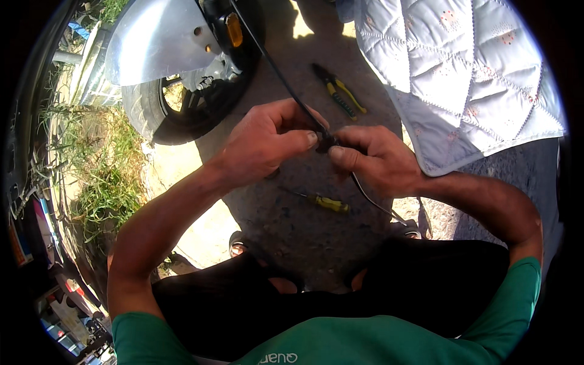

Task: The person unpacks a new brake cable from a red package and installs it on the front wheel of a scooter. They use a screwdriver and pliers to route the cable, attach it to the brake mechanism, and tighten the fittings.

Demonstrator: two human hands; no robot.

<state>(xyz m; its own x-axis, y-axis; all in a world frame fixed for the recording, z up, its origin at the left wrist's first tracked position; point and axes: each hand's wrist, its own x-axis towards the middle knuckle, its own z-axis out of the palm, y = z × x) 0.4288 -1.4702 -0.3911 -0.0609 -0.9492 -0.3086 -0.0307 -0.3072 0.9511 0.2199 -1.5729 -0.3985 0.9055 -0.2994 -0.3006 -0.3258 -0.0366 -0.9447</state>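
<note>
A black cable point(275, 68) runs down from the vehicle at the top to my two hands, which meet in the middle of the view. My left hand point(267, 137) is closed, pinching the cable between thumb and fingers. Close beside it, my right hand point(376, 157) is also closed on the cable, at a small dark piece point(326, 143) whose kind I cannot make out. Below my right hand a thin wire point(368, 198) hangs down toward my foot. Pliers point(342, 96) with yellow and green handles lie on the ground beyond my hands. A yellow-handled screwdriver point(328, 203) lies nearer to me.
A wheel point(145, 108) with a black tyre and a clear plastic sheet point(143, 45) stand at the upper left, an orange reflector point(233, 30) beside them. A white quilted cover point(438, 79) hangs at the upper right, touching near my right forearm. Grass point(109, 188) grows at the left.
</note>
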